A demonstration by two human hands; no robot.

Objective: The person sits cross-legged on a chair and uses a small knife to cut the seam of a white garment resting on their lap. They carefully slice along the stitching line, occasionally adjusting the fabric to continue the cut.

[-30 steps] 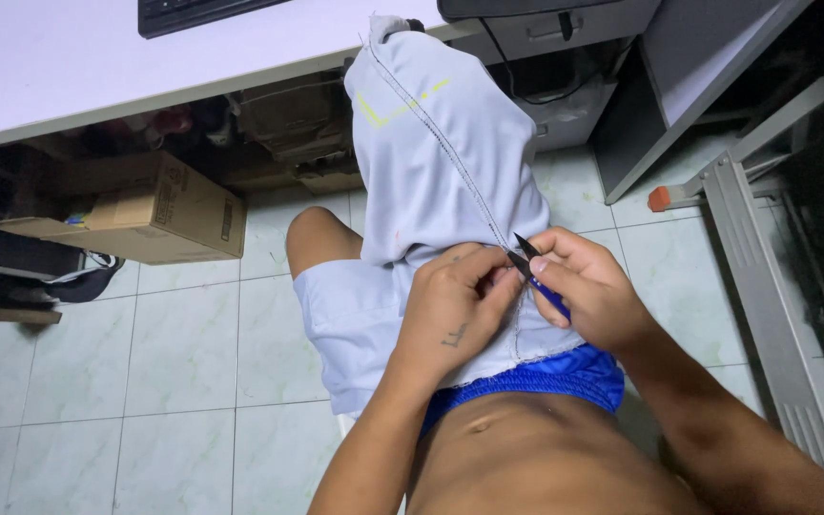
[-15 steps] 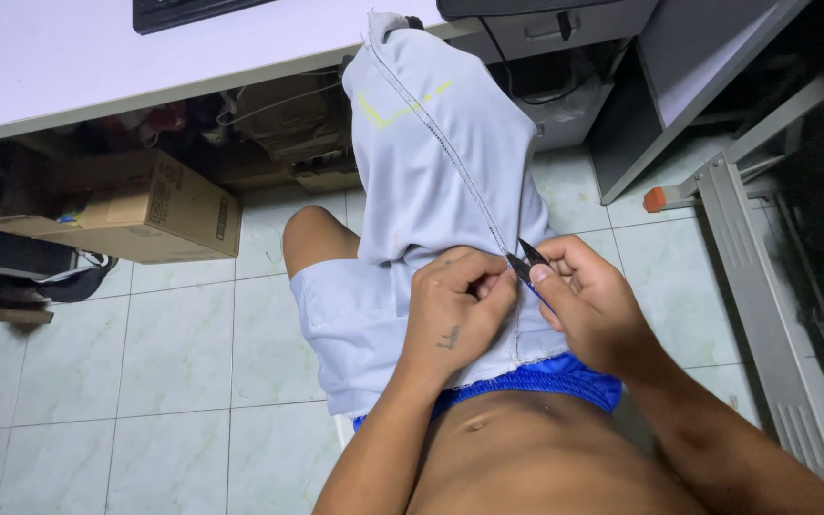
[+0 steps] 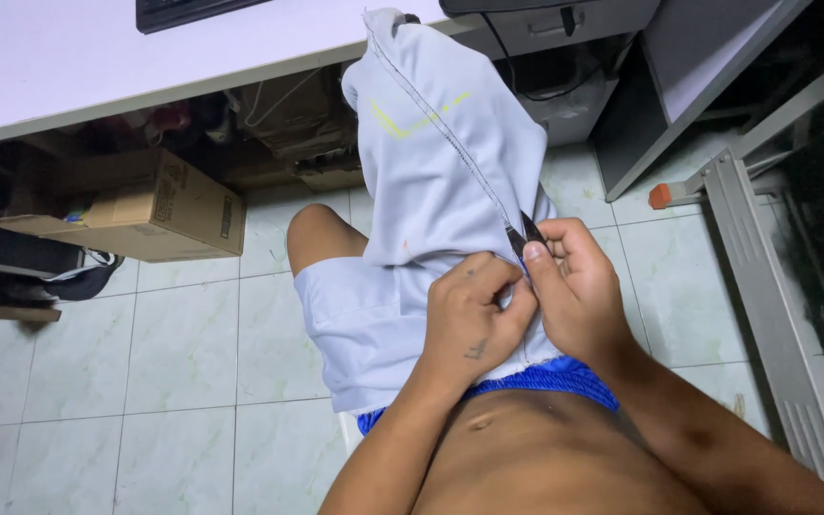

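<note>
Grey garment [image 3: 441, 143] seam pinched by left hand [image 3: 469, 319], right hand [image 3: 574, 286] gripping small dark tool [image 3: 530, 232]

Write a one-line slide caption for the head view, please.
Right hand presses small dark snips to light grey fabric garment's seam; left hand pinches it.

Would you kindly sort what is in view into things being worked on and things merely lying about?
In hand: light grey garment; its dark seam; small dark tool pinched in right hand; left hand gripping the cloth.
Lying about: cardboard box; keyboard; white desk; metal rail.
</note>
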